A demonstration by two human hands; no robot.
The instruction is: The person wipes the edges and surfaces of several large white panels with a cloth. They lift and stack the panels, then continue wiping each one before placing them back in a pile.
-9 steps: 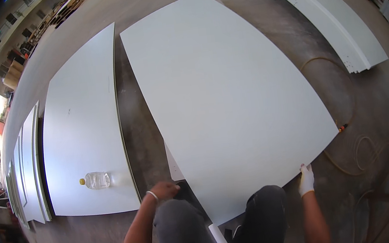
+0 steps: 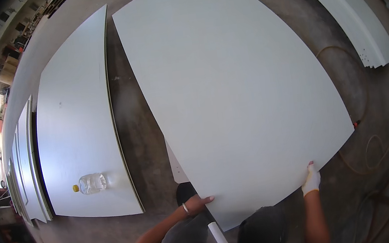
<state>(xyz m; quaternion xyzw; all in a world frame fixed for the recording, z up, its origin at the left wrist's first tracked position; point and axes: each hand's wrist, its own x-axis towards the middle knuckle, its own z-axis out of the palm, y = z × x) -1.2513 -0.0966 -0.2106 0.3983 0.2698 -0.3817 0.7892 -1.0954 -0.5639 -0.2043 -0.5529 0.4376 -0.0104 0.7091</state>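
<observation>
Panel (image 2: 239,91), flat, smooth and white, spans the middle. At left, a clear plastic bottle (image 2: 93,183) lies on a glossy board (image 2: 75,112). The bare left hand (image 2: 197,204) clamps the panel's left edge, thumb on top, fingers hidden; the gloved right hand (image 2: 311,180) clamps its near edge, thumb likewise on top. At far right lies a long, ridged strip (image 2: 342,8).

The view's top edge clips the large white panel (image 2: 239,91) and the long white strips (image 2: 339,6). The panel hides most fingers of the left hand (image 2: 196,204) and the gloved right hand (image 2: 311,181), plus seemingly part of a pale board (image 2: 176,165). An orange item (image 2: 357,124) is too small to identify.
</observation>
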